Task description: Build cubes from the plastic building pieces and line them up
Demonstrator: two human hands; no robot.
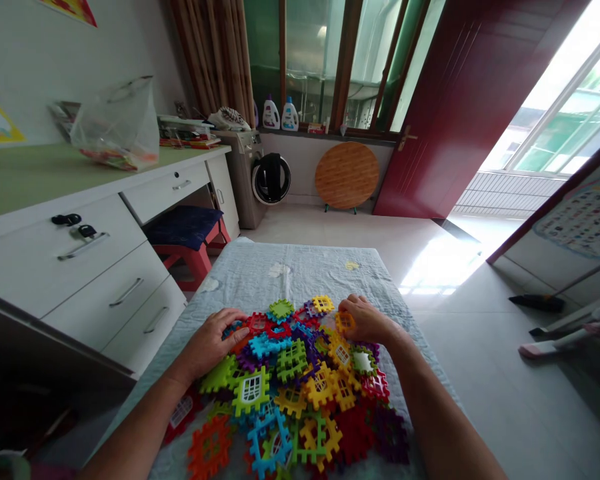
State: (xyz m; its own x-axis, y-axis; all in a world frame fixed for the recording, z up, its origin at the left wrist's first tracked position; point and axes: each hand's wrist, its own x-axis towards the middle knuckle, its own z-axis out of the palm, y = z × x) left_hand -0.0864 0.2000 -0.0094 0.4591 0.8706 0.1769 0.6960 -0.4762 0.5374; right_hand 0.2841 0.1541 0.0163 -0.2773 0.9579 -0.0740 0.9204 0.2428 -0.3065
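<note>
A heap of colourful interlocking plastic building blocks (291, 360), square with notched edges and some with window-like grids, lies in front of me. My left hand (214, 341) is at the heap's left side, its thumb and fingers curled round an orange block (235, 341) and a blue one just behind it. On the far right side my right hand (364, 320) has its fingers closed on an orange-yellow block (345, 323); some fingertips are hidden. Between the hands lie red blocks (258, 324), a light green block (281, 309) and a yellow block (323, 305).
The blocks rest on a table with a pale blue patterned cloth (320, 263). A white desk with drawers (125, 293) and a stool (187, 230) stand to the left. Farther back are a washing machine (243, 177), a round wooden tabletop (347, 175) and a red door (445, 113).
</note>
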